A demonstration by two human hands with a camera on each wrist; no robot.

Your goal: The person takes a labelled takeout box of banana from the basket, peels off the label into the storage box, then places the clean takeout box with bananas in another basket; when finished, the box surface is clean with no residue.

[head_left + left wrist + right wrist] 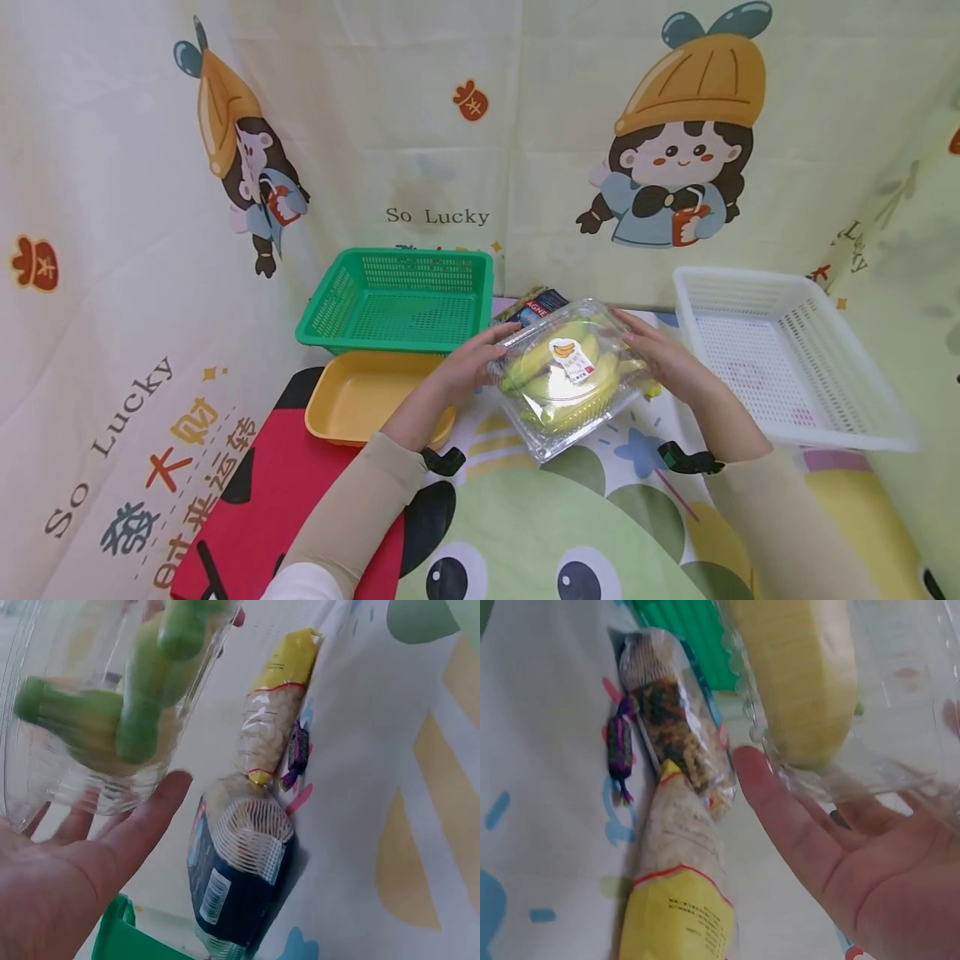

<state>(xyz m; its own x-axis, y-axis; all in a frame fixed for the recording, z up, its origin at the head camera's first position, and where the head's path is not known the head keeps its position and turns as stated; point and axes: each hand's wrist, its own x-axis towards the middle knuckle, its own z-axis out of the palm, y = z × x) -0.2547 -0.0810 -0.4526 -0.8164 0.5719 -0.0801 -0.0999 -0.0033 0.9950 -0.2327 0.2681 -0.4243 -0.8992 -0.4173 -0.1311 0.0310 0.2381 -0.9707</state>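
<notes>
Both hands hold a clear plastic box of bananas (pixel 567 392) by its opposite sides, tilted above the table. The left hand (pixel 472 363) grips its left edge; in the left wrist view, the fingers of that hand (pixel 82 859) pass behind and under the box. On the far right side, the right hand (pixel 666 357) grips it, and the right wrist view shows the thumb of this hand (pixel 870 874) along the box wall. Below lie a dark-blue-labelled packet (pixel 236 877), a clear bag with a yellow end (pixel 676 907) and a purple wrapped candy (pixel 619 746).
A green basket (pixel 318 329) stands at the back left, with an orange-yellow tray (pixel 313 408) in front of it. At the right is a white basket (pixel 873 392). A printed cloth (pixel 510 517) covers the table, and curtains (pixel 540 167) hang behind.
</notes>
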